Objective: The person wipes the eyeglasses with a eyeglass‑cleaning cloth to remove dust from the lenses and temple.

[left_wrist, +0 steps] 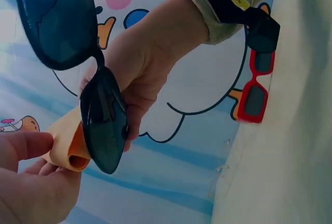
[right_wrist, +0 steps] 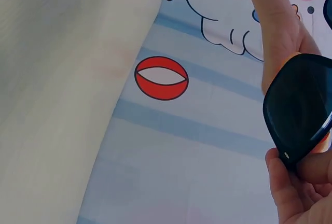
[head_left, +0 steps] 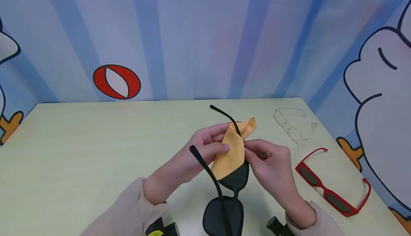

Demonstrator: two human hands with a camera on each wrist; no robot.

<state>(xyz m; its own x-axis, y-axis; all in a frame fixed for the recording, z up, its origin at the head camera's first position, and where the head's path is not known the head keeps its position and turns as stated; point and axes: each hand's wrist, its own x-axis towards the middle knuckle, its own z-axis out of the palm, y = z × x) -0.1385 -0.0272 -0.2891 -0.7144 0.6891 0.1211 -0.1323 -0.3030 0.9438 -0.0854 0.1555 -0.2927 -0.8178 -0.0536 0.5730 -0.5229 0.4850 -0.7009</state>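
Black sunglasses (head_left: pixel 223 215) are held above the table with their temples unfolded and one lens nearer the head camera. A yellow cloth (head_left: pixel 228 154) is folded over the farther lens. My left hand (head_left: pixel 203 145) pinches the cloth against that lens, thumb on the near side. My right hand (head_left: pixel 271 162) pinches the frame's outer corner at the far end. In the right wrist view, the right fingertips (right_wrist: pixel 282 175) grip the corner beside the dark lens (right_wrist: pixel 298 107). Rolled cloth (left_wrist: pixel 67 141) shows behind the lens in the left wrist view.
Red-framed sunglasses (head_left: pixel 322 186) lie unfolded on the table (head_left: pixel 96 164) at the right. Behind them rest clear, thin-outlined glasses (head_left: pixel 288 127). A patterned backdrop (head_left: pixel 192 39) stands along the table's back and sides.
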